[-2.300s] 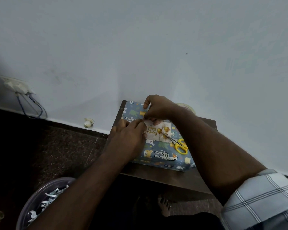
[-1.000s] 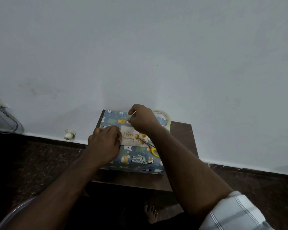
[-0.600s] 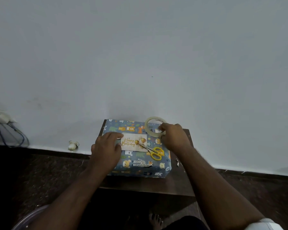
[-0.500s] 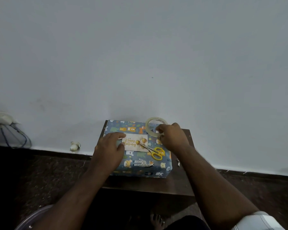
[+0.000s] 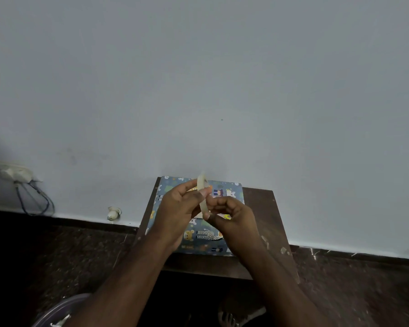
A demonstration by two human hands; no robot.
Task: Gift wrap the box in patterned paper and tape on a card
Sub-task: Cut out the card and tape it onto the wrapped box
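The box wrapped in blue animal-patterned paper [image 5: 204, 237] lies on a small dark wooden table [image 5: 265, 215]. Above it, both hands hold a roll of clear tape [image 5: 202, 192] edge-on to the camera. My left hand [image 5: 177, 208] grips the roll's upper part between thumb and fingers. My right hand [image 5: 232, 218] pinches its lower part with curled fingers. The greeting card and the yellow scissors [image 5: 227, 216] on the box are almost wholly hidden behind my hands; only a yellow sliver shows.
The table stands against a plain white wall. A round tub [image 5: 57, 312] with paper scraps sits on the dark floor at lower left. A wall socket with cables [image 5: 21, 175] and a small white object [image 5: 113, 213] lie left. My bare foot [image 5: 227, 317] is under the table.
My right hand lifted the tape roll off the box's back corner to the middle. My left hand left the card and came up to grip the roll too.
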